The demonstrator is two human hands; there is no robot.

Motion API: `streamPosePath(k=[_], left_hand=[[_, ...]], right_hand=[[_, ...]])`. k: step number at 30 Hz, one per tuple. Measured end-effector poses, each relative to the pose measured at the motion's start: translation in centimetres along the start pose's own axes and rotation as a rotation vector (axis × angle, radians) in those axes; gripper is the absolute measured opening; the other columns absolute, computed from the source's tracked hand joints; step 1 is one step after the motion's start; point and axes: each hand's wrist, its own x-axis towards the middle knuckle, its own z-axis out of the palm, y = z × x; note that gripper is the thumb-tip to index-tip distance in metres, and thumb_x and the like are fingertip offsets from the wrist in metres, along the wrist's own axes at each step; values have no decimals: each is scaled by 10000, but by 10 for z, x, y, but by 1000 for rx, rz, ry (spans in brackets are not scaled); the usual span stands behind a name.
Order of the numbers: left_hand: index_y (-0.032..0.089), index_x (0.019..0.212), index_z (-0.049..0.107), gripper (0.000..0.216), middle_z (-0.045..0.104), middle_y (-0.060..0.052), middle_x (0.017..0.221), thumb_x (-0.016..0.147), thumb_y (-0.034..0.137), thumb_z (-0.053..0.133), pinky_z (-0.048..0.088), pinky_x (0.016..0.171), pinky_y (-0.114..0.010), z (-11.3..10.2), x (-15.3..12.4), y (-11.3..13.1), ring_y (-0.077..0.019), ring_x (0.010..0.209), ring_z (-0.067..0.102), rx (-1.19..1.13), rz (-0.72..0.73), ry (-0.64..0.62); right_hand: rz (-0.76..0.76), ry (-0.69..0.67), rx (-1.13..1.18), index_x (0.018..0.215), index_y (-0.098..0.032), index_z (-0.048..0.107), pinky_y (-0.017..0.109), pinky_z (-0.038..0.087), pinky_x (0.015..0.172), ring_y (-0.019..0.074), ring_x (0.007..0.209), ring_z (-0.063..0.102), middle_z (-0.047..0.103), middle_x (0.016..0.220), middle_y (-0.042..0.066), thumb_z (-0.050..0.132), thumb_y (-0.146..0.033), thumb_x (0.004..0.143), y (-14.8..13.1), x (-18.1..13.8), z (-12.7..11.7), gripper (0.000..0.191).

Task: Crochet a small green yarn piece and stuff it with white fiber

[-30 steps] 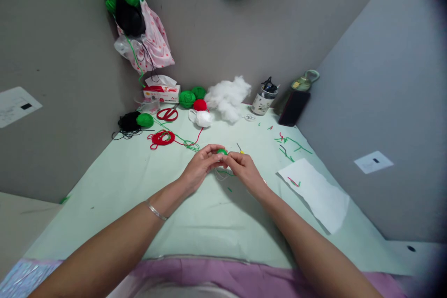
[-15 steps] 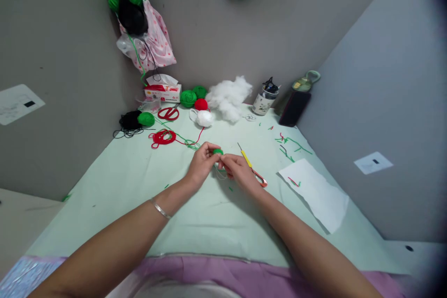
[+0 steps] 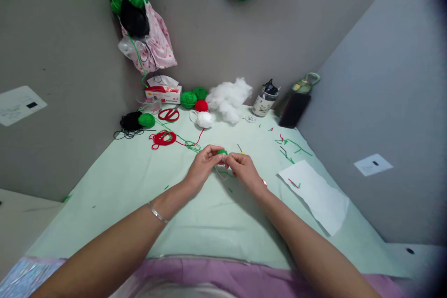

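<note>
Between my hands, above the middle of the table, is a small green yarn piece [image 3: 222,152] with some white on its near side. My left hand [image 3: 203,165] grips it, thumb and fingers closed around its left side. The fingertips of my right hand [image 3: 243,170] are pinched together against its right edge; whatever they pinch is too small to make out. A thin pale thread [image 3: 220,176] loops down below the piece. Just beyond my right hand, the tip of a yellow-handled tool [image 3: 241,151] shows, its rest covered by the hand.
Red yarn [image 3: 164,139], red scissors [image 3: 169,114], a white yarn ball [image 3: 204,120] and white stuffing [image 3: 228,100] lie toward the back. A jar [image 3: 264,102] and a dark phone [image 3: 295,110] stand back right. White paper [image 3: 316,195] and yarn scraps [image 3: 287,153] lie on the right.
Both hands have shifted slightly to the right with the green piece. My right hand now covers most of the yellow-handled tool and the orange-handled item beside it.
</note>
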Motion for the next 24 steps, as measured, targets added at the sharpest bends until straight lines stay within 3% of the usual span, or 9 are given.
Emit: streamPosePath(k=[8,14,24], left_hand=[[174,934,670,221,699,-12,871,734,212,755,523,795,-305,-2,4,-3,-158,798,649,43,-9,48],[176,907,633,233,695,-2,849,750,245,792,524,819,-317,-4,4,1,-156,800,658,55,-12,30],[188,912,571,367,670,13,837,763,387,841,558,843,-344,-7,1,0,-156,800,701,10,-83,-65]], right_hand=[[-74,-44,-70,612,-205,482,273,217,532,111,568,307,371,579,-45,585,-427,853,0,-6,4,344],[-94,-19,-74,583,-214,431,280,231,550,114,578,303,349,584,-42,583,-378,833,-4,-5,1,335],[-96,27,-142,540,-220,397,273,215,527,104,553,266,310,544,-52,599,-484,815,-3,1,-5,431]])
